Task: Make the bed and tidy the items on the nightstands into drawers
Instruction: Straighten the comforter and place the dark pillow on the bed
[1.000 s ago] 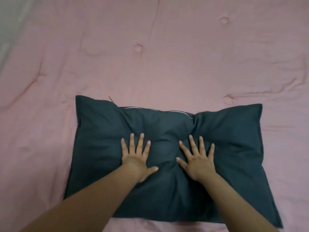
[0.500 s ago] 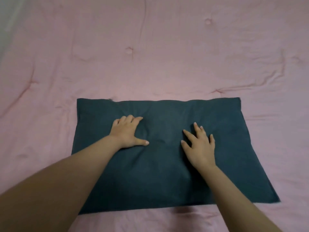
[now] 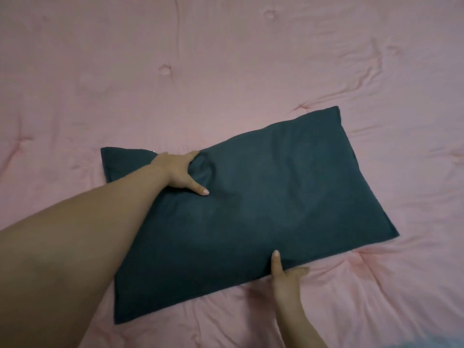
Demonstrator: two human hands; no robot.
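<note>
Dark pillow lies flat on the pink quilt, skewed: long axis runs from near-left to far-right, far-right corner highest in view. My left hand is on the far-left end, fingers curled over the far long edge and out of sight behind it, thumb pressed flat on top, so it grips that edge. My right hand is at the near long edge, right of middle, thumb on top of the fabric, the other fingers tucked under the edge; it pinches the edge. Hands sit on opposite long sides, diagonal across the pillow, both touching it. Pillow lies straight ahead of both hands, bulk of it between them and off to the right of my left hand. Left hand is the one on the far side, right is nearer my body. Judging by the skew, next move looks like a turn or lift to square it up. No nightstands or drawers in view. Quilt is rumpled by the near-right corner.
</note>
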